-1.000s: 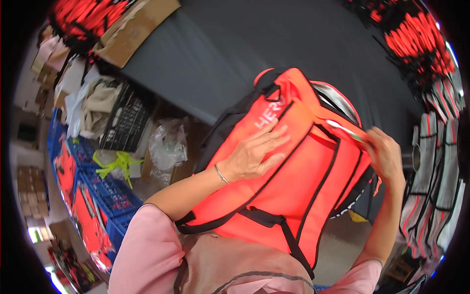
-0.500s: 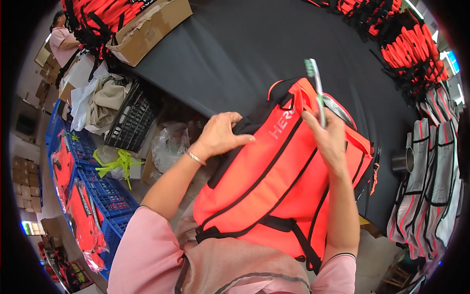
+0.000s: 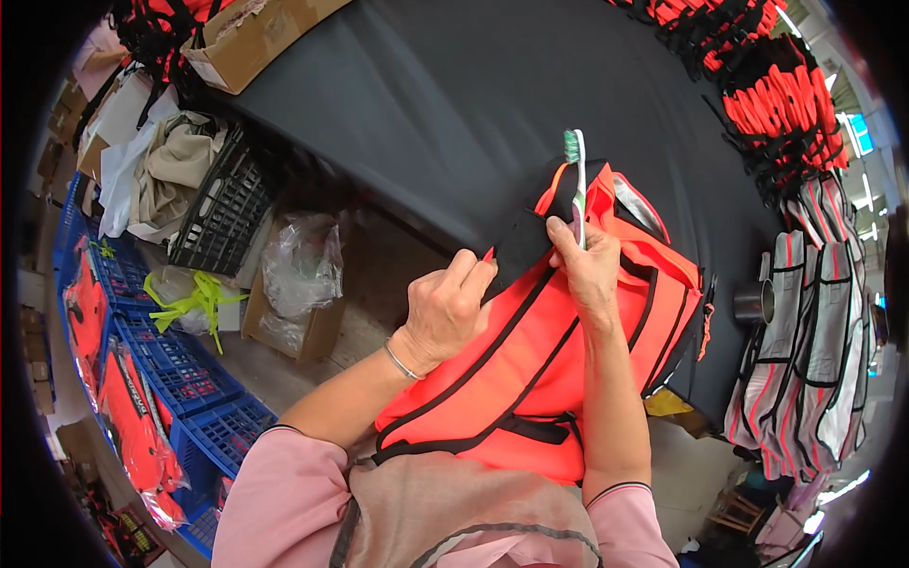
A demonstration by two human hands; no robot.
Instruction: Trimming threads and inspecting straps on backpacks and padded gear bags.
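Note:
A bright orange-red backpack (image 3: 502, 379) with black trim and straps lies across my lap and the edge of the dark-covered table. My left hand (image 3: 447, 308) is closed on the bag's left edge, and a small red tip of fabric pokes out above the fingers. Between thumb and fingers, my right hand (image 3: 589, 270) holds a toothbrush (image 3: 580, 180), white and green, with its bristles up. That hand is over the upper part of the bag, next to its black top and a grey-lined opening. The printed patch seen earlier on the bag is now out of sight.
The black table cover (image 3: 445, 104) spreads ahead. Cardboard box (image 3: 275, 43) sits at the far left, with red packs behind. Blue crates (image 3: 180, 364) and a black crate (image 3: 222, 204) stand left. Grey straps (image 3: 805, 322) and a metal cup (image 3: 754, 302) are at right.
My left hand went from spread fingers to a closed grip on the bag's edge. The toothbrush moved left with my right hand, and the bag has turned and folded.

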